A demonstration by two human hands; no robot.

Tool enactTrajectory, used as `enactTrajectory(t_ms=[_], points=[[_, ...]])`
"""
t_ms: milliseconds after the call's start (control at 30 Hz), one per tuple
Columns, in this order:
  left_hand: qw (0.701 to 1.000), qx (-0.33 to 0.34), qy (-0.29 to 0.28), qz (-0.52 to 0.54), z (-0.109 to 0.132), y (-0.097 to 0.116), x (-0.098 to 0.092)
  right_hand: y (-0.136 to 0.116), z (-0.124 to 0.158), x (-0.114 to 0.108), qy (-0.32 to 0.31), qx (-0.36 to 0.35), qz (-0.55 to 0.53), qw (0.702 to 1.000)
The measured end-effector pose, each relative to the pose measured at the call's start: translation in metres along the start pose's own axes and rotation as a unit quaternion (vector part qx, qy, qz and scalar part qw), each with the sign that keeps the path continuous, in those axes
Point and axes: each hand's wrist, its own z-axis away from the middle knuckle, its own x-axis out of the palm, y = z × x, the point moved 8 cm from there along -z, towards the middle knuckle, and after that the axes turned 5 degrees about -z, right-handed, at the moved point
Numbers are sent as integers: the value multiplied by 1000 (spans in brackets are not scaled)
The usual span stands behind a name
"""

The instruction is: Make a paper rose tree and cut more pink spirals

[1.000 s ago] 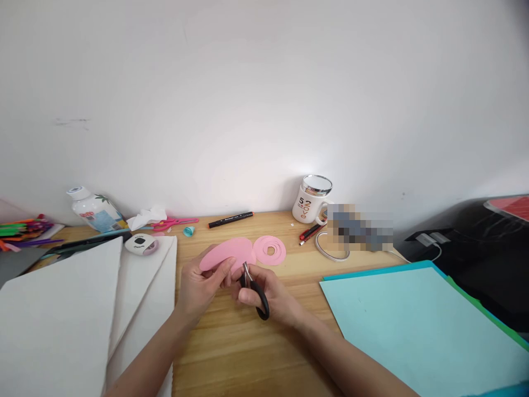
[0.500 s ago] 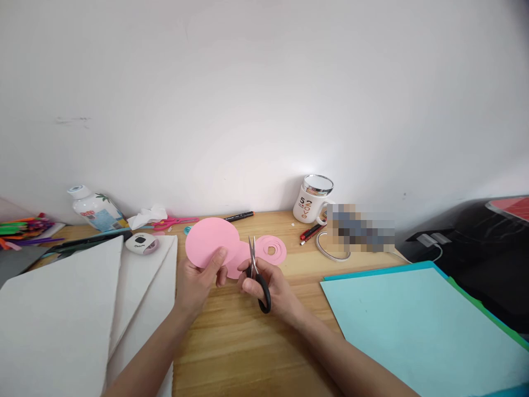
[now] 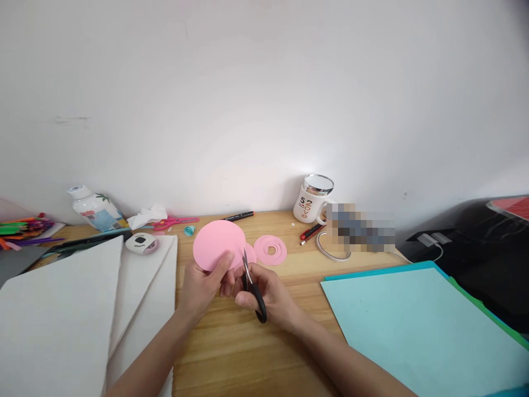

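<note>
A round pink paper disc (image 3: 217,242) is pinched in my left hand (image 3: 209,284), thumb on top near its lower right edge. My right hand (image 3: 268,289) grips small black-handled scissors (image 3: 257,300), its fingers around the handles. Their blades point up and reach the right edge of the disc; whether they bite into the paper I cannot tell. Behind the blades, part of another pink disc (image 3: 250,252) shows on the table. To its right lies a pink paper spiral (image 3: 281,251) with a hole in the middle.
White sheets (image 3: 61,314) cover the left side, with a white tape dispenser (image 3: 140,242) on them. Pink scissors (image 3: 173,221), a black marker (image 3: 239,215) and a white mug (image 3: 309,204) stand or lie along the wall. Light-blue paper (image 3: 413,325) is on the right.
The held disc has moved slightly right and tilted. The scissors have shifted left to the disc's edge, their blades now closer together. A teal scrap is more fully in sight.
</note>
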Motion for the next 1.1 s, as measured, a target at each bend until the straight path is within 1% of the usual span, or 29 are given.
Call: enactTrajectory(t_ms=[167,300,400,700,833,1100], points=[[1000,9,-15,-20,1,2,3,-8,-2,4,-12,-13,-22,1000],[999,12,-18,-36,1,3,3,-10,-2,-1,11,-14,2,1000],[999,9,-21,-49,1,2,3,-12,-2,-3,15,-26,14,999],[998,6,-38,-54,1,2,6,-5,-1,-7,31,-20,21,999],[998,5,-34,-56,1,2,5,-1,-1,-7,32,-8,21,999],[997,11,-40,-65,1,2,6,-6,-2,1,19,-24,-13,999]])
